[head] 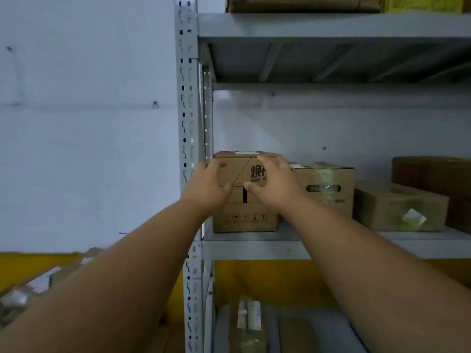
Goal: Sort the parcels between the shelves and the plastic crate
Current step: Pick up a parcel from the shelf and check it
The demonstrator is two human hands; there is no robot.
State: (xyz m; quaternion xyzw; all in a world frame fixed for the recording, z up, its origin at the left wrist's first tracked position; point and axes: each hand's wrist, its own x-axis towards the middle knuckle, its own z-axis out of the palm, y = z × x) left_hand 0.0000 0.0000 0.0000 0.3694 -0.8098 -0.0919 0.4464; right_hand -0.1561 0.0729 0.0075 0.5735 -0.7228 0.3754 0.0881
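Up on the middle shelf [254, 247], printed cardboard box [244, 217] at its left end beside the upright, gripped on both sides by left hand [207, 186] and right hand [274, 182], taped box [328, 187] just right.

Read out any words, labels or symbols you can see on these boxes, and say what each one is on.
"焕" on the front of the box held by the left hand and right hand; the next character is covered by the right hand.
Small line below it: too blurred to read.
Row of handling pictograms low on that box: signs, no words.
Stickers on the neighbouring box and the flat box: unreadable.
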